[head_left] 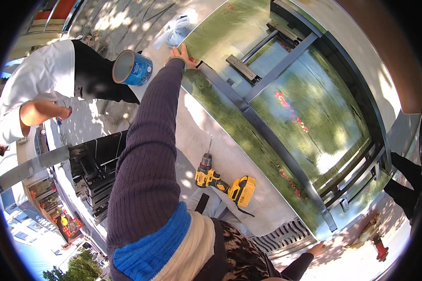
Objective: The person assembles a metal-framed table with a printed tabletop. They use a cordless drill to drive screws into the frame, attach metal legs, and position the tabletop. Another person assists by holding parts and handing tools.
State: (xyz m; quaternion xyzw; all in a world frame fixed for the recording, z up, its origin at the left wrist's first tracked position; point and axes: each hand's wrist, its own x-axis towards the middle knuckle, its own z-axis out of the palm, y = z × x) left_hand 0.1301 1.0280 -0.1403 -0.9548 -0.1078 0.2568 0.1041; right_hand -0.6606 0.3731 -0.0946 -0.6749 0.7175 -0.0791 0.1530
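A large glossy panel point(333, 107) patterned in green and blue with small red flowers lies on a pale surface. A black metal frame point(286, 136) with crossbars and sliding rails point(243, 69) rests on it. My left hand point(185, 57), at the end of a stretched arm, grips the panel's far left corner with fingers spread along the edge. Down at the near right corner, my right hand point(318, 249) holds the panel's edge; part of its fingers is hidden. Between my body and the panel lies a yellow and black cordless drill point(225, 180) with a long bit.
A blue tin point(135, 68) and a tied plastic bag point(176, 31) stand beyond my left hand. At left is a person in a white top point(42, 79). Black metal parts point(96, 173) are stacked below them. Another person's dark legs point(405, 182) show at the right. A grate point(286, 236) lies near me.
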